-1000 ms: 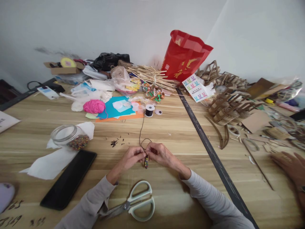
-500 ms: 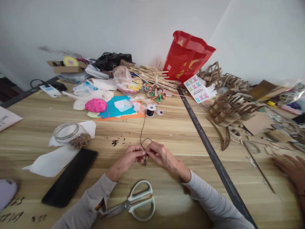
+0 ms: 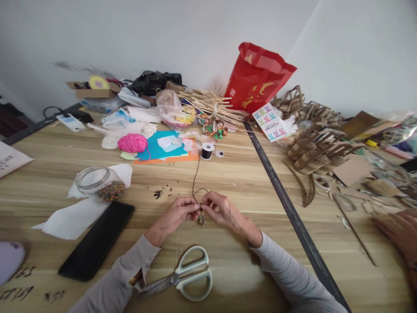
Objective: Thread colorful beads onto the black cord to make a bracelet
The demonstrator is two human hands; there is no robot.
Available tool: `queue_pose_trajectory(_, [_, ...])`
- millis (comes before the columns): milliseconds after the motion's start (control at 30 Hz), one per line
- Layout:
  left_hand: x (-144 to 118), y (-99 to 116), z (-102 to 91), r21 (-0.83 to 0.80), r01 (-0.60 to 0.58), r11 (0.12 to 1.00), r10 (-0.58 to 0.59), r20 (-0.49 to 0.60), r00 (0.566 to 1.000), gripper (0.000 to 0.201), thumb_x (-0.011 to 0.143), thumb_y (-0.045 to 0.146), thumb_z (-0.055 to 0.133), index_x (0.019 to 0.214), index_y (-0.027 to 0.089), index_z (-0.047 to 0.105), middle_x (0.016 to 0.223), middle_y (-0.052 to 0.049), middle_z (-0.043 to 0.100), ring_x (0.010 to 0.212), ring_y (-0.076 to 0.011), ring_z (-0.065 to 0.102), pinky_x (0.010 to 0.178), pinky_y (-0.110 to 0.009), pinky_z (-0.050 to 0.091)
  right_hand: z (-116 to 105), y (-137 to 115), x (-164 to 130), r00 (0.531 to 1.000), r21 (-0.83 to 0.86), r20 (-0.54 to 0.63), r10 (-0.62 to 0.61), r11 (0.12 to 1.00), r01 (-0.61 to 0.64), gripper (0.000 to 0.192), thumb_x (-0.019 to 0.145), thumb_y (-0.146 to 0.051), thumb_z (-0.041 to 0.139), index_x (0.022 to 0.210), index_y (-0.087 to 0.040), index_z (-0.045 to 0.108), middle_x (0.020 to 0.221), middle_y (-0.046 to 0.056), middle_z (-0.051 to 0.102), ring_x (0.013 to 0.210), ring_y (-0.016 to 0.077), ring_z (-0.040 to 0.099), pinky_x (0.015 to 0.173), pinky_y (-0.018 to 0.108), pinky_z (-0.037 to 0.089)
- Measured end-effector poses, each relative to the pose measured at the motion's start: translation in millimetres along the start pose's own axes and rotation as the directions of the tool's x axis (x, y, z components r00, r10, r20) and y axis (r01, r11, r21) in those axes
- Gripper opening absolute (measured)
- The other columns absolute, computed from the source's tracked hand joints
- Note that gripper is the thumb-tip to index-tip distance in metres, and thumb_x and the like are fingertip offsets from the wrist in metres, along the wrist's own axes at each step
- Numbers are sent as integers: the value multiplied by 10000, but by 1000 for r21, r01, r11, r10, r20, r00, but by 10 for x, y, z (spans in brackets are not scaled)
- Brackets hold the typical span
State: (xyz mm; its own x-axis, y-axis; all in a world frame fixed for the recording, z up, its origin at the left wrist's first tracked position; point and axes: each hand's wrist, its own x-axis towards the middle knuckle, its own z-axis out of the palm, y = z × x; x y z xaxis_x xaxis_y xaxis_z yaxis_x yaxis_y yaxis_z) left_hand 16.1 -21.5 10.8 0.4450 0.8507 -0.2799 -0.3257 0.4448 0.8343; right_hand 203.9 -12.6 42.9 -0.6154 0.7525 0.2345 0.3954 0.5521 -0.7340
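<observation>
My left hand point(image 3: 180, 215) and my right hand point(image 3: 220, 210) meet above the table, each pinching black cord point(image 3: 194, 182) between thumb and fingers. Small coloured beads point(image 3: 202, 218) dangle from the cord just below the fingertips. The cord runs back to a white spool wound with black cord point(image 3: 207, 151), with a small loop standing up by my right fingers. Exactly how the strands cross between my fingertips is too small to make out. White-handled scissors point(image 3: 193, 273) lie partly open near my left sleeve. Short black cord scraps point(image 3: 158, 194) lie beyond my left hand.
A glass jar of beads point(image 3: 110, 190) lies tipped on white paper, beside a black phone point(image 3: 97, 241). Pink yarn point(image 3: 132, 143), coloured sheets and a red bag point(image 3: 257, 78) stand behind. Small woven baskets point(image 3: 309, 152) crowd the right, where another person's hand point(image 3: 397, 230) rests.
The hanging beads have swung slightly and show more between my hands. My right fingers have shifted a little up and away from the left ones. The view has moved slightly.
</observation>
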Motion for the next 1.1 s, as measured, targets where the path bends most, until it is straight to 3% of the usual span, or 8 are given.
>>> queue_pose_trajectory(133, [-3,-2,14,72,-54,996,56,-33,998,264,668,343,781,684,106,664,613,-33,653,550,-120,573,560,-235,415,32,75,30,987,171,24,156,972,-158,133,882,-269,542,869,-140,574,732,9,588,635,97,527,559,193,406])
queue_pose_trajectory(300, [-8,2,35,252,-134,958,155,-63,986,255,703,362,738,658,122,665,605,-32,660,554,-126,573,563,-232,423,30,104,53,966,268,91,241,928,-257,184,854,-280,563,777,-117,599,685,4,593,572,75,463,528,185,361])
queue_pose_trajectory(567, [-7,29,41,384,-154,910,186,-47,981,247,721,359,723,670,132,641,619,-37,671,578,-143,597,566,-234,446,17,101,46,972,208,90,217,950,-232,130,835,-224,554,754,-132,597,645,-16,556,574,79,434,539,187,336])
queue_pose_trajectory(833, [-51,105,60,379,-84,922,80,25,996,293,721,412,713,693,131,632,624,-21,640,600,-139,580,604,-248,461,-24,159,58,960,320,196,201,912,-257,139,834,-254,573,781,-126,584,653,-22,515,582,77,405,540,187,317])
queue_pose_trajectory(1100, [-37,72,26,323,-95,942,88,35,995,279,721,387,712,659,125,637,594,-19,629,566,-127,555,580,-237,428,21,138,58,974,403,109,197,887,-224,155,830,-286,612,838,-132,601,762,13,598,687,107,539,596,198,405])
